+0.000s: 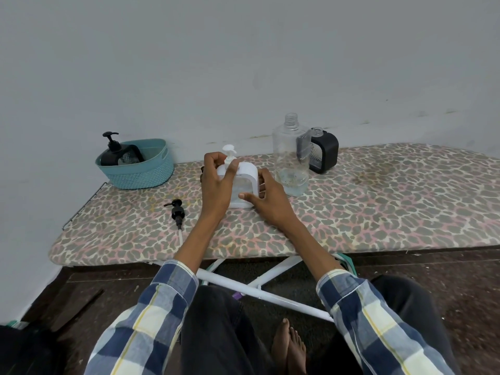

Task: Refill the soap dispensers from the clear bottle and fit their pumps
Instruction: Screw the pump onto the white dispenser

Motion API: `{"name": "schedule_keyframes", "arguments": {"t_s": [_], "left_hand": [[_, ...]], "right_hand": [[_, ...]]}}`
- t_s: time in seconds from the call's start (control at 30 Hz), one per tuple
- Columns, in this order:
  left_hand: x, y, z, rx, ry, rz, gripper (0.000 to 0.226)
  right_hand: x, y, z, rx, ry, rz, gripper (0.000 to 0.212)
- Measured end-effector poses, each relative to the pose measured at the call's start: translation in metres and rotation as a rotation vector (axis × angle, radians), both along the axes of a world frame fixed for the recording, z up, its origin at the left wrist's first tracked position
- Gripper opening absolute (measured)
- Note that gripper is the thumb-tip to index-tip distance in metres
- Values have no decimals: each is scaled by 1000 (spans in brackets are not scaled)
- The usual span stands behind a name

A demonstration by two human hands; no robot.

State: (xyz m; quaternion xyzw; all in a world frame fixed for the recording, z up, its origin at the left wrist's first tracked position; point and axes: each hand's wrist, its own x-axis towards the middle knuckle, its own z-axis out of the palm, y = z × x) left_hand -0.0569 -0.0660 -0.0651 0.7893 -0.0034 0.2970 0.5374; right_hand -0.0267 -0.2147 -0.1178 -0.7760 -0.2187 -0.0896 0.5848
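Note:
A white soap dispenser (247,173) stands mid-board with its white pump (229,152) in the neck. My left hand (217,182) curls round the pump collar from the left. My right hand (266,197) holds the dispenser's body at its right side, thumb across the front. The clear bottle (290,155) stands uncapped just right of it, a little liquid at its bottom. A black dispenser (323,150) without a pump stands behind the bottle. A loose black pump (177,212) lies on the board to the left.
A teal basket (138,169) at the back left holds another black dispenser (115,152) with its pump on. The leopard-print ironing board (378,201) stands against a grey wall; its front edge runs just before my forearms. White legs cross below.

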Motion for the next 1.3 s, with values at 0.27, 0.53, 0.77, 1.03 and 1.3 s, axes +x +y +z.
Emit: {"name": "schedule_keyframes", "arguments": {"t_s": [0.27, 0.53, 0.77, 1.03, 1.3], "left_hand": [[-6, -1, 4, -128, 35, -9, 31], [-3, 1, 4, -18, 34, -22, 41], [-1, 9, 5, -16, 89, -59, 35], [-9, 1, 18, -170, 69, 27, 22], [-5, 9, 25, 11, 112, 38, 30]], "right_hand": [[1, -1, 0, -3, 8, 5, 59], [2, 0, -1, 13, 27, 20, 63], [1, -2, 3, 65, 8, 56, 59], [2, -3, 2, 77, 1, 71, 58], [5, -3, 0, 73, -7, 64, 61]]}}
